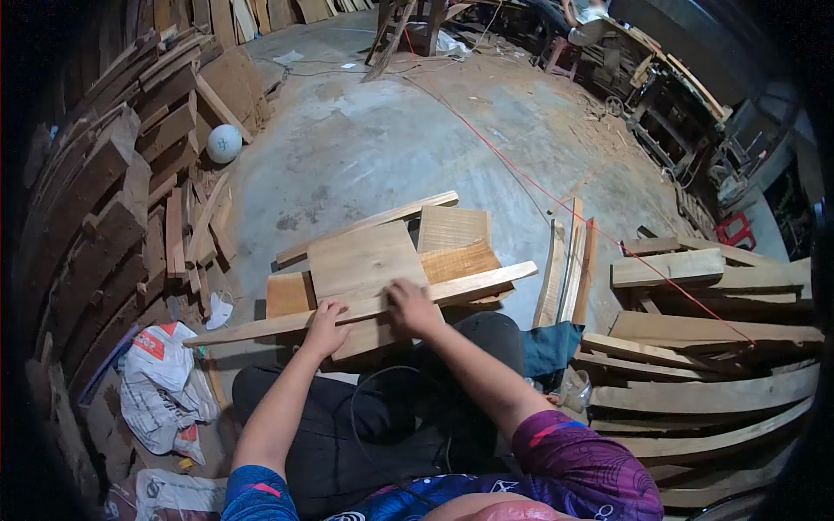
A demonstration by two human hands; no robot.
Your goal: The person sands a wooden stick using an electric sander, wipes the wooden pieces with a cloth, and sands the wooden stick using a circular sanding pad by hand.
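Observation:
A long, pale wooden strip (pixel 480 280) lies slantwise across a square wooden board (pixel 360 256) in front of my lap. My left hand (pixel 326 328) is closed over the strip, left of the middle, with its fingers on the far edge. Farther right, my right hand (pixel 413 307) rests at the strip and the board's near right corner; its fingers are smeared and shaded. Under the board are an orange-brown plank (pixel 460 260) and a lower board (pixel 373 337). Behind them lie a smaller ridged board (pixel 454 227) and another long strip (pixel 373 224).
Stacked timber (pixel 704 395) fills the right side, and more planks (pixel 113 200) lean at left. Upright strips (pixel 571 265) lie right of the boards. A red line (pixel 504 159) crosses the floor. White sacks (pixel 165 391) and a ball (pixel 224 143) are at left. Another person (pixel 586 13) is far back.

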